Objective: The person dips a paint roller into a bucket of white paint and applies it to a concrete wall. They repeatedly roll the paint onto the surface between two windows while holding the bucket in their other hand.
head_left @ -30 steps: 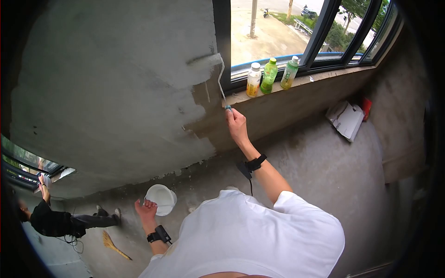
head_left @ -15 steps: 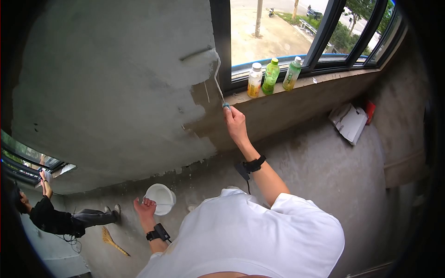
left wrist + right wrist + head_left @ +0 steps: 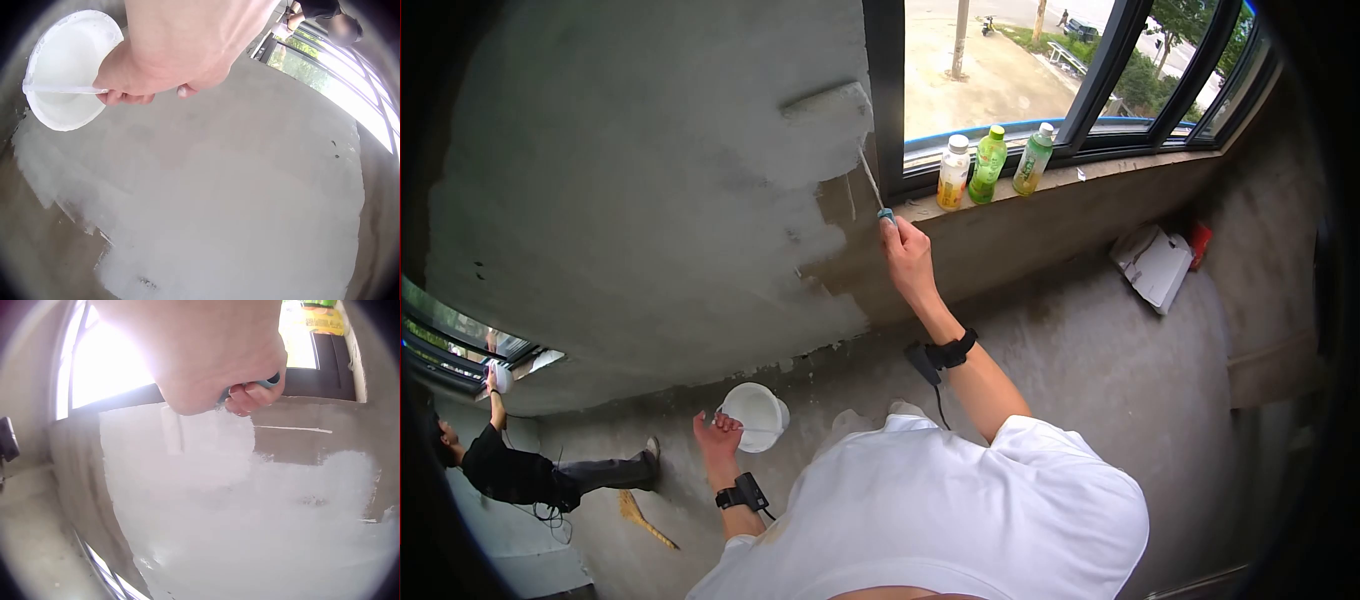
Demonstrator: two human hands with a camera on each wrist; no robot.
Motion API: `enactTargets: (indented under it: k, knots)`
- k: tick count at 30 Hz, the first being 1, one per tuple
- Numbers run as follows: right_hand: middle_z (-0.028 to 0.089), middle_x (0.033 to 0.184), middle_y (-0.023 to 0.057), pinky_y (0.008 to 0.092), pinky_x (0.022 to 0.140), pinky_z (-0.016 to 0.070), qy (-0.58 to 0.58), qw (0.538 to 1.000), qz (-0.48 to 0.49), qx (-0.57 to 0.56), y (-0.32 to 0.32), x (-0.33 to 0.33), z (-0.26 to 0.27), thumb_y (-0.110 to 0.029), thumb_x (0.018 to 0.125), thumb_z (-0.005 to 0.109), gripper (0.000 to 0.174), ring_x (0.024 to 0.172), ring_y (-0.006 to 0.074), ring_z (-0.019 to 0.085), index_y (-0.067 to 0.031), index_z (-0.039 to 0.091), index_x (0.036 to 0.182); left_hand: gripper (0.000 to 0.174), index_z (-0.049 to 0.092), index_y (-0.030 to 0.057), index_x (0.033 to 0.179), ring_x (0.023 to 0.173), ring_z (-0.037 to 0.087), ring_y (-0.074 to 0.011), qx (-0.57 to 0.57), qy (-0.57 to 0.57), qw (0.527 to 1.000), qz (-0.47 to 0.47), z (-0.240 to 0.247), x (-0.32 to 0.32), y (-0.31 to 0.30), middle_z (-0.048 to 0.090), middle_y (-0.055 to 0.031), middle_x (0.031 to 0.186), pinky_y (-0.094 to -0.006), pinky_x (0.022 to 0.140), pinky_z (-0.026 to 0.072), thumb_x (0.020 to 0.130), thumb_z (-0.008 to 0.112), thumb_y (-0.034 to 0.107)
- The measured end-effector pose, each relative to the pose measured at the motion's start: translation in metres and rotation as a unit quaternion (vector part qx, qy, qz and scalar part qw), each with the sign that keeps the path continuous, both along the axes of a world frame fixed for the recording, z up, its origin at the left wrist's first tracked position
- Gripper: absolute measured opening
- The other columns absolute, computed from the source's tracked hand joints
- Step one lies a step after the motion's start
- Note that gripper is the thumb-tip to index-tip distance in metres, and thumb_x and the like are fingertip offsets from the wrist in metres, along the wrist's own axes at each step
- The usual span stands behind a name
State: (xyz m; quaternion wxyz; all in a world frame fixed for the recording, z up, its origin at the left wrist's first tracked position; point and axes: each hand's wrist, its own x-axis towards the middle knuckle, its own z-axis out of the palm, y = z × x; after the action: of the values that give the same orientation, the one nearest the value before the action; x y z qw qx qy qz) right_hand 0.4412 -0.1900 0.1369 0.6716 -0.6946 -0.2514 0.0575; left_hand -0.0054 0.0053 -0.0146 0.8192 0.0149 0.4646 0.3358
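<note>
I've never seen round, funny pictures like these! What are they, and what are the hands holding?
No machine here: a person wears three small cameras. The big picture comes from the head, looking down. The other two come from the wrists, each showing one hand up close. The right hand grips a paint roller lying against the wall, partly painted white. The left hand holds a white paint bucket by its thin handle. Three drink bottles stand on the windowsill.
</note>
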Motion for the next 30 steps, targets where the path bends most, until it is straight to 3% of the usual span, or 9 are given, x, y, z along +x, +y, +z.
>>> enactTargets:
  k: [3, 8, 13, 17, 20, 23, 30]
  knots:
    - [0.045, 0.056, 0.0064, 0.0333, 0.05, 0.0368, 0.004, 0.999, -0.019, -0.041, -0.01, -0.012, -0.027, -0.028, 0.099, 0.051, 0.038, 0.052, 0.0133, 0.04, 0.0014, 0.05, 0.075, 0.037, 0.036, 0.0122, 0.067, 0.052, 0.027, -0.0127, -0.028, 0.005, 1.0, -0.002, -0.003, -0.008, 0.008, 0.028, 0.0024, 0.059, -0.0301, 0.056, 0.024, 0.077, 0.059, 0.04]
    - [0.047, 0.055, 0.0039, 0.0315, 0.05, 0.0371, 0.037, 0.994, -0.045, -0.088, -0.026, -0.039, -0.075, -0.03, 0.099, 0.051, 0.04, 0.051, 0.0118, 0.043, 0.0004, 0.051, 0.073, 0.037, 0.036, 0.0125, 0.067, 0.051, 0.028, -0.0127, -0.04, -0.018, 0.999, -0.029, -0.033, -0.015, 0.029, 0.029, 0.0028, 0.058, -0.0299, 0.056, 0.0245, 0.077, 0.059, 0.04]
    - [0.044, 0.054, -0.0036, 0.0249, 0.043, 0.0321, 0.207, 0.976, -0.008, -0.069, -0.04, -0.065, -0.086, -0.035, 0.1, 0.051, 0.043, 0.047, 0.0066, 0.041, -0.0067, 0.049, 0.068, 0.037, 0.037, 0.0127, 0.068, 0.051, 0.029, -0.0126, -0.012, -0.026, 0.998, -0.061, -0.059, -0.025, 0.048, 0.031, 0.0024, 0.058, -0.0296, 0.055, 0.0247, 0.078, 0.059, 0.04]
    - [0.042, 0.058, -0.0056, 0.0215, 0.042, 0.0275, 0.323, 0.945, 0.032, -0.046, -0.046, -0.079, -0.047, -0.035, 0.1, 0.051, 0.037, 0.047, 0.0039, 0.037, -0.0095, 0.052, 0.073, 0.036, 0.039, 0.0126, 0.068, 0.05, 0.028, -0.0124, -0.038, -0.04, 0.997, -0.049, -0.068, -0.039, 0.059, 0.031, 0.0024, 0.058, -0.0296, 0.054, 0.0248, 0.079, 0.059, 0.04]
    - [0.048, 0.07, -0.0046, 0.0186, 0.044, 0.0284, 0.398, 0.909, 0.123, 0.014, -0.061, -0.08, -0.012, -0.03, 0.1, 0.052, 0.025, 0.053, 0.0026, 0.038, -0.0083, 0.055, 0.089, 0.036, 0.038, 0.0124, 0.068, 0.05, 0.027, -0.0123, -0.007, -0.002, 1.0, -0.018, -0.07, -0.048, 0.06, 0.031, 0.0024, 0.058, -0.03, 0.054, 0.0246, 0.078, 0.059, 0.04]
    - [0.049, 0.073, -0.0032, 0.0182, 0.045, 0.0308, 0.391, 0.907, 0.148, 0.06, -0.069, -0.078, 0.026, -0.023, 0.101, 0.051, 0.02, 0.056, 0.0022, 0.039, -0.0053, 0.055, 0.093, 0.036, 0.038, 0.0128, 0.068, 0.051, 0.026, -0.0123, -0.038, -0.012, 0.999, 0.005, -0.078, -0.054, 0.057, 0.03, 0.0023, 0.059, -0.0302, 0.055, 0.0247, 0.078, 0.059, 0.04]
    - [0.048, 0.073, -0.0042, 0.0152, 0.042, 0.0267, 0.351, 0.917, 0.167, 0.09, -0.078, -0.068, 0.092, -0.024, 0.1, 0.053, 0.025, 0.054, 0.0002, 0.036, -0.001, 0.058, 0.108, 0.037, 0.036, 0.0138, 0.068, 0.051, 0.026, -0.0123, -0.046, -0.037, 0.998, 0.025, -0.107, -0.071, 0.051, 0.029, 0.003, 0.059, -0.0302, 0.055, 0.0237, 0.077, 0.059, 0.042]
